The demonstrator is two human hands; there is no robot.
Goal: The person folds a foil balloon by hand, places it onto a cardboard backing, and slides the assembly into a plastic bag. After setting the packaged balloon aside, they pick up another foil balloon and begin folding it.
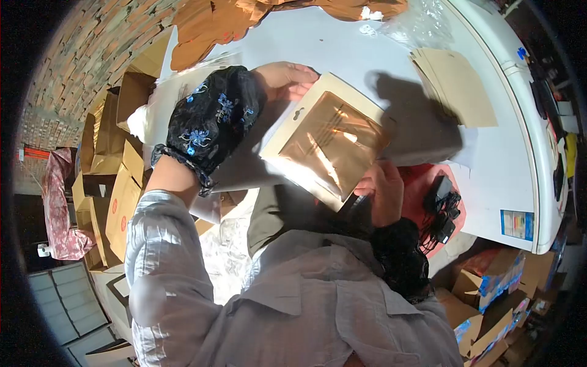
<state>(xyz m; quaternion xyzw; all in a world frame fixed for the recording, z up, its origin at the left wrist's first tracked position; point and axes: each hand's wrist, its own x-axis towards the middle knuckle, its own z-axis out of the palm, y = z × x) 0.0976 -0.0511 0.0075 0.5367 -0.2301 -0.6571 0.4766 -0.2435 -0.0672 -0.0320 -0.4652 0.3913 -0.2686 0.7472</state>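
Note:
A flat package (333,144) is held tilted over the table edge in front of me. It has a pale card border with a hang hole and a shiny copper-brown front with faint printed lines. My left hand (287,79) is closed at its upper edge, the fingertips partly behind the card. Near the lower right corner, my right hand (382,191) pinches the package's edge between thumb and fingers. Black lace sleeve covers, one showing blue embroidered flowers (197,139), sit on both forearms.
A stack of pale cards (455,85) lies on the white table (342,37) at the right. Brown pieces (214,27) and clear plastic (422,24) are at the back. A red bag with black adapters and cables (441,208) sits by the right hand. Cardboard boxes (119,202) stand left and lower right.

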